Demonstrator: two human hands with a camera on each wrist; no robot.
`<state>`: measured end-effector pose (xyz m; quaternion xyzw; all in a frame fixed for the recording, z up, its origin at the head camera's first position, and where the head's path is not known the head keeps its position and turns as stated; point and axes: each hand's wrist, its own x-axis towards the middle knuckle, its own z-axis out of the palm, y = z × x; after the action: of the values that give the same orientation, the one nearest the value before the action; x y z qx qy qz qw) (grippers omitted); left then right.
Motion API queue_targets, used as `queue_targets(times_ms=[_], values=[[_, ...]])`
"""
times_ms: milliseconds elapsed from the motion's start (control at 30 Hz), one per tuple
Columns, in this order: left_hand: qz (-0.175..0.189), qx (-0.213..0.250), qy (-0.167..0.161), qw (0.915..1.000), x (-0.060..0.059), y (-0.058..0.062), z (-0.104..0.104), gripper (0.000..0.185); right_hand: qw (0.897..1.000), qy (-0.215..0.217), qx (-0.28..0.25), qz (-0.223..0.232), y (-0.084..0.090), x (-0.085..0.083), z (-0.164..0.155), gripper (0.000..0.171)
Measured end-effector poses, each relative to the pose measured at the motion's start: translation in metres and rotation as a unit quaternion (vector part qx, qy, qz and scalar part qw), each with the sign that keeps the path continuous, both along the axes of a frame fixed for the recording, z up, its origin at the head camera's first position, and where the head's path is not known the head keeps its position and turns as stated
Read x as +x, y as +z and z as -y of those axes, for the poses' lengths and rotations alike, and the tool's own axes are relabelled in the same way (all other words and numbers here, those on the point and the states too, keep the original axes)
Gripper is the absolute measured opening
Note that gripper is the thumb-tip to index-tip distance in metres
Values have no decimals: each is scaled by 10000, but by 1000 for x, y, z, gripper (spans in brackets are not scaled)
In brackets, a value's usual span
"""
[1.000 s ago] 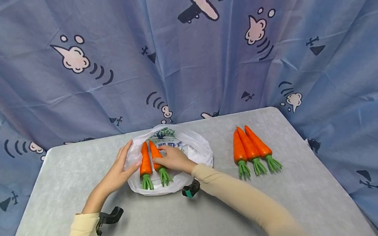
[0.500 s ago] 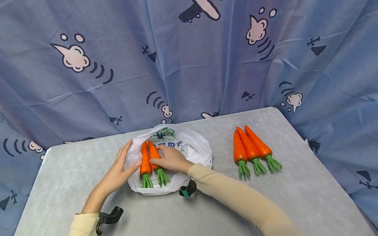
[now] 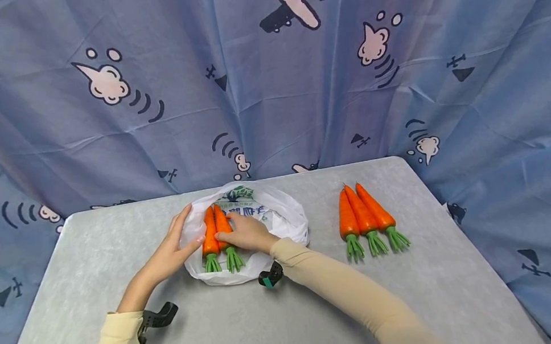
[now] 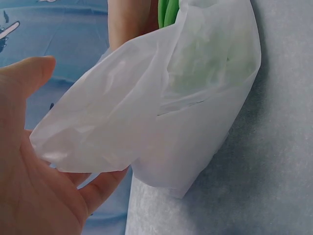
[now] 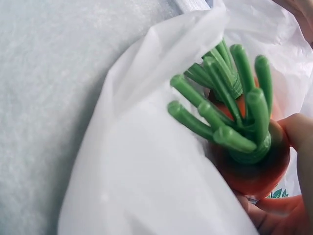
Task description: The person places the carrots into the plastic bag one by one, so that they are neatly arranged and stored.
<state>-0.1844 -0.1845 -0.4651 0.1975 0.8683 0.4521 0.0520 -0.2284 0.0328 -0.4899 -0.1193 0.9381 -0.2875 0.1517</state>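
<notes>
A white plastic bag point(image 3: 282, 223) lies on the grey table point(image 3: 99, 251), with two orange carrots on its mouth. My left hand point(image 3: 181, 242) holds the bag's left edge between thumb and fingers; in the left wrist view the bag point(image 4: 161, 112) drapes across this hand point(image 4: 34, 171). My right hand point(image 3: 243, 232) grips the right carrot point(image 3: 220, 220), which lies against the left carrot point(image 3: 209, 234). In the right wrist view that carrot point(image 5: 254, 171) shows its green top point(image 5: 230, 122) sticking out of the bag point(image 5: 146, 171).
Three more carrots point(image 3: 363, 215) lie side by side to the right on the table, green tops toward me. A blue cartoon-print cloth point(image 3: 264, 81) hangs behind and around the table. Black wrist mounts point(image 3: 158, 316) sit on both forearms.
My right hand has slid its carrot a little to the left, so it now lies against the other carrot. The left hand has kept its hold on the bag.
</notes>
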Motion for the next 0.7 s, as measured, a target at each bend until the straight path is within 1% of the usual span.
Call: queue_targets(times_ms=[267,433,700], values=[[72,69,-31,9999,1,3,0,81,9997,61,190,-149,-2,-1,1,76],[68,84,-38,9999,1,2,1,82,9999,76,95,-101,-2,0,1,75],[57,40,-39,10000,2,4,0,81,9999,99,-77,8,-2,0,0,79]])
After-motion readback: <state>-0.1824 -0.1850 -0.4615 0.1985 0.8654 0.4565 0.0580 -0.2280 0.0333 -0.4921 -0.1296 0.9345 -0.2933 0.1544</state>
